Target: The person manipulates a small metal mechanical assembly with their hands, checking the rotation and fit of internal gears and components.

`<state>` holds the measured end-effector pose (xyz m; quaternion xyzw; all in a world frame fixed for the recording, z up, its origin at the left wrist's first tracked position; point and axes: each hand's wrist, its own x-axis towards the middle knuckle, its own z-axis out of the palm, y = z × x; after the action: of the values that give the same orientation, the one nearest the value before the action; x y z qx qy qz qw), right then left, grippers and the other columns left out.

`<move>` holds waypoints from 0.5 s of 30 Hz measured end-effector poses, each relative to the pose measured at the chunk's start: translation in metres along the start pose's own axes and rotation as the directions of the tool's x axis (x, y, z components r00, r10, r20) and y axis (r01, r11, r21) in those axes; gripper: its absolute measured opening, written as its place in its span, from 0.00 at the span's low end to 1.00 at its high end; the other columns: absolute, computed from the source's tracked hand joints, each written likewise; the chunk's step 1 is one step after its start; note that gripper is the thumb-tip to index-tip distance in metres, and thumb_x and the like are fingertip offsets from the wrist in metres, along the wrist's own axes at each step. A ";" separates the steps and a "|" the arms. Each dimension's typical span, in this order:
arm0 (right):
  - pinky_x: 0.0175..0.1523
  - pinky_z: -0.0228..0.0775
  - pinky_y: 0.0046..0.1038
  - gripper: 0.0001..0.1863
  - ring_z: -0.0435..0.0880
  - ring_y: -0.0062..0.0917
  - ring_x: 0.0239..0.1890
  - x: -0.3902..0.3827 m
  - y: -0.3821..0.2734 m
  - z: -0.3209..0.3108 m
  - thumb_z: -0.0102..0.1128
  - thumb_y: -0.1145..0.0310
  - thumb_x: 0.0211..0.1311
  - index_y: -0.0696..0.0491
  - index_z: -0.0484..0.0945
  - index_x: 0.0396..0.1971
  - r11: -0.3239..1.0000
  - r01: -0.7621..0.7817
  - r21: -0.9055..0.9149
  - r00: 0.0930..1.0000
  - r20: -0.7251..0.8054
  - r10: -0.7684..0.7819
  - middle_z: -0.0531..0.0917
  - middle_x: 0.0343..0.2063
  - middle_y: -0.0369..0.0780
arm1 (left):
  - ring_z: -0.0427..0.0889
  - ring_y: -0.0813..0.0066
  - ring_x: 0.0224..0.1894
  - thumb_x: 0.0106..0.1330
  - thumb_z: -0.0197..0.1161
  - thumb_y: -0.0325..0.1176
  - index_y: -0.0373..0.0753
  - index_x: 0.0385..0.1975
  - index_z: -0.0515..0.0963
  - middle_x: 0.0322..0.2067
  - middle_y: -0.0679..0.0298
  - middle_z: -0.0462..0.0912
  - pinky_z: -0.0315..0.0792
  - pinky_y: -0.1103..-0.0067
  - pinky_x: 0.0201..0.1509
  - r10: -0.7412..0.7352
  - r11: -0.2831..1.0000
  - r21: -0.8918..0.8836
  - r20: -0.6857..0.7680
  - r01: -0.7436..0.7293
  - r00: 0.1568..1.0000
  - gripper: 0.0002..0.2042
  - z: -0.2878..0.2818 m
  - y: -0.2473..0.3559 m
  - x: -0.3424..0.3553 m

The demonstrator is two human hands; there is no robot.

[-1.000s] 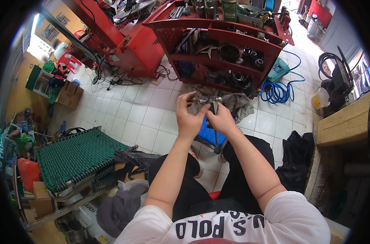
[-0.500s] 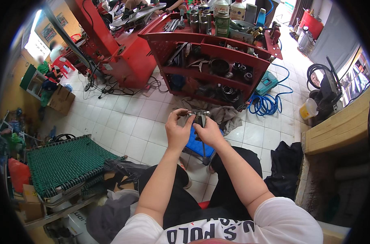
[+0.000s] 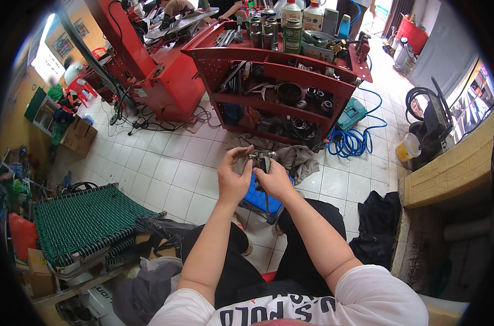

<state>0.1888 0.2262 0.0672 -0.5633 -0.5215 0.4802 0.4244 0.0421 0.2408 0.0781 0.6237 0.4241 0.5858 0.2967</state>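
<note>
A small metal mechanical part, silvery along its top and dark below, is held up in front of me, over the floor and a blue stool-like thing. My right hand grips its right side, the thumb pressed against the dark body. At the other end my left hand has its fingers bent and its thumb raised around the silvery left tip. A thin dark rod-like piece shows below the hands. My fingers hide much of the part, so its exact kind does not show. Below lies the blue surface, between my knees.
Ahead stands a red tool cart with bottles, cans and tools. Grey cloth lies before it. Blue hose coils at its right. A green woven folding bed sits on my left, black cloth on my right. People are farther back.
The view has shifted slightly. My left fingers have loosened and spread a little around the part's left end, while my right hand keeps its grip.
</note>
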 end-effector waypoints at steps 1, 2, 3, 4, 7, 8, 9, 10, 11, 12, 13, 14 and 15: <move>0.34 0.80 0.32 0.16 0.86 0.24 0.26 -0.001 -0.002 -0.001 0.64 0.64 0.66 0.60 0.78 0.47 1.000 0.001 -0.012 1.000 -0.003 -0.001 0.86 0.28 0.41 | 0.86 0.67 0.51 0.61 0.77 0.28 0.39 0.52 0.78 0.46 0.60 0.89 0.75 0.71 0.59 0.044 0.998 0.045 -0.010 -0.043 0.999 0.20 0.000 0.003 0.001; 0.33 0.80 0.32 0.16 0.86 0.24 0.27 -0.002 -0.004 -0.001 0.64 0.64 0.66 0.60 0.78 0.47 1.000 -0.011 -0.017 1.000 -0.006 0.010 0.86 0.28 0.41 | 0.87 0.67 0.50 0.62 0.76 0.27 0.39 0.52 0.78 0.45 0.59 0.89 0.76 0.71 0.59 0.088 0.992 0.090 -0.019 -0.086 0.996 0.20 0.000 0.005 0.001; 0.33 0.80 0.32 0.17 0.86 0.25 0.27 -0.004 -0.010 -0.001 0.64 0.64 0.66 0.60 0.78 0.47 0.999 -0.022 -0.024 1.000 -0.009 0.022 0.86 0.28 0.41 | 0.87 0.67 0.51 0.62 0.75 0.26 0.38 0.53 0.77 0.47 0.59 0.89 0.76 0.71 0.59 0.034 0.992 0.121 -0.013 -0.032 0.999 0.20 0.000 0.005 0.000; 0.33 0.80 0.32 0.17 0.86 0.25 0.27 -0.006 -0.012 -0.001 0.64 0.64 0.66 0.60 0.78 0.48 0.999 -0.034 -0.030 0.999 -0.012 0.033 0.86 0.28 0.41 | 0.87 0.66 0.52 0.62 0.74 0.25 0.38 0.53 0.77 0.48 0.58 0.89 0.76 0.71 0.60 -0.020 0.988 0.153 -0.009 0.021 1.000 0.20 -0.002 0.005 -0.002; 0.33 0.81 0.32 0.17 0.86 0.25 0.27 -0.004 -0.008 0.001 0.64 0.64 0.66 0.60 0.78 0.48 0.999 -0.026 -0.018 1.000 0.009 0.026 0.86 0.27 0.42 | 0.86 0.67 0.52 0.62 0.74 0.26 0.38 0.55 0.76 0.49 0.59 0.88 0.76 0.71 0.60 -0.090 0.991 0.097 0.009 0.089 0.996 0.21 -0.003 -0.005 -0.003; 0.33 0.81 0.32 0.17 0.86 0.25 0.27 -0.002 -0.006 0.001 0.64 0.64 0.66 0.61 0.78 0.48 1.000 -0.030 -0.002 1.000 0.007 0.030 0.86 0.28 0.42 | 0.85 0.67 0.52 0.62 0.75 0.26 0.38 0.55 0.76 0.49 0.59 0.87 0.76 0.70 0.59 -0.098 0.994 0.053 0.017 0.097 0.995 0.22 -0.003 -0.009 -0.003; 0.33 0.81 0.32 0.18 0.86 0.25 0.27 -0.001 -0.004 0.000 0.64 0.64 0.66 0.61 0.78 0.48 0.999 -0.037 0.014 0.999 0.002 0.037 0.86 0.28 0.42 | 0.85 0.67 0.51 0.62 0.75 0.26 0.38 0.55 0.76 0.47 0.60 0.87 0.75 0.71 0.59 -0.057 0.998 0.027 0.022 0.057 0.998 0.23 -0.002 -0.005 -0.002; 0.33 0.81 0.32 0.18 0.86 0.26 0.26 0.000 -0.002 -0.001 0.64 0.64 0.66 0.61 0.78 0.48 0.999 -0.043 0.031 0.999 -0.002 0.043 0.86 0.28 0.42 | 0.85 0.67 0.50 0.62 0.76 0.27 0.38 0.56 0.76 0.45 0.61 0.87 0.75 0.71 0.58 -0.016 1.000 0.000 0.025 0.016 1.000 0.23 0.000 -0.002 -0.001; 0.33 0.80 0.32 0.18 0.86 0.26 0.26 0.001 0.001 -0.002 0.64 0.64 0.66 0.61 0.78 0.48 0.999 -0.037 0.012 0.999 -0.009 0.038 0.86 0.28 0.42 | 0.85 0.68 0.49 0.62 0.76 0.27 0.38 0.56 0.75 0.44 0.62 0.87 0.75 0.71 0.58 0.024 0.999 -0.027 0.028 -0.024 0.999 0.23 0.001 0.002 0.000; 0.33 0.80 0.32 0.18 0.87 0.26 0.26 0.001 -0.001 -0.002 0.64 0.64 0.66 0.61 0.78 0.48 0.999 -0.032 -0.007 0.999 -0.012 0.032 0.86 0.28 0.42 | 0.86 0.67 0.50 0.62 0.74 0.25 0.38 0.56 0.75 0.44 0.62 0.88 0.75 0.71 0.59 0.029 0.999 0.039 0.008 -0.030 1.000 0.23 0.001 0.005 0.000; 0.33 0.80 0.32 0.18 0.87 0.26 0.26 0.000 -0.002 -0.002 0.65 0.64 0.66 0.62 0.78 0.47 0.999 -0.026 -0.026 1.000 -0.015 0.026 0.86 0.28 0.42 | 0.86 0.67 0.50 0.63 0.73 0.24 0.38 0.57 0.74 0.44 0.61 0.88 0.75 0.71 0.60 0.035 0.994 0.105 -0.012 -0.034 0.999 0.23 0.001 0.007 -0.001; 0.33 0.80 0.32 0.18 0.87 0.25 0.27 -0.001 -0.003 -0.002 0.65 0.64 0.66 0.62 0.78 0.47 0.999 -0.029 -0.016 0.999 -0.012 0.029 0.86 0.28 0.42 | 0.86 0.67 0.51 0.64 0.71 0.22 0.37 0.57 0.74 0.44 0.61 0.89 0.75 0.71 0.61 0.043 0.985 0.170 -0.031 -0.037 0.999 0.22 0.002 0.008 -0.001; 0.33 0.80 0.32 0.17 0.87 0.25 0.27 -0.002 -0.006 0.000 0.65 0.64 0.66 0.62 0.78 0.47 0.999 -0.032 -0.006 0.999 -0.009 0.032 0.86 0.28 0.42 | 0.86 0.67 0.52 0.63 0.71 0.22 0.38 0.58 0.73 0.45 0.61 0.88 0.74 0.70 0.62 -0.010 0.987 0.157 -0.016 0.012 1.000 0.23 0.000 0.006 -0.001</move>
<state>0.1879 0.2243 0.0730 -0.5751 -0.5122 0.4825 0.4173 0.0430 0.2367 0.0826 0.6385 0.4746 0.5535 0.2464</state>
